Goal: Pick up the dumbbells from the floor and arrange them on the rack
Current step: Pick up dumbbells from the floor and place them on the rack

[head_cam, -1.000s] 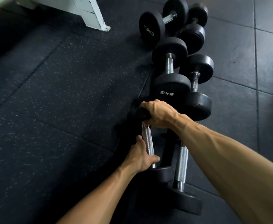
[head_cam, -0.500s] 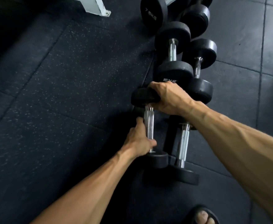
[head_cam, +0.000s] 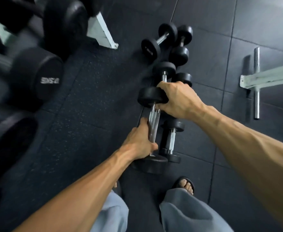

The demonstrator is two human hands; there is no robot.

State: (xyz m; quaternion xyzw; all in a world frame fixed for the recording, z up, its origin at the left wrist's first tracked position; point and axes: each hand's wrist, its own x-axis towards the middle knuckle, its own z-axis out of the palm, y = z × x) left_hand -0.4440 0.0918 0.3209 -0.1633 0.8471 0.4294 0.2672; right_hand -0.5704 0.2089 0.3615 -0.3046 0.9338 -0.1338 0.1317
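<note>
The dumbbell [head_cam: 153,128], lifted clear of the floor, runs lengthwise away from the person, the rack [head_cam: 102,33] off to its upper left; right hand [head_cam: 179,99] clamps its far head, left hand [head_cam: 139,143] wraps the handle's near end.

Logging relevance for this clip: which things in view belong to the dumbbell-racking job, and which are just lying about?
Job:
held dumbbell
left hand
right hand
floor dumbbells
rack
racked dumbbells

Lying about:
white frame with steel bar
sandals
</note>
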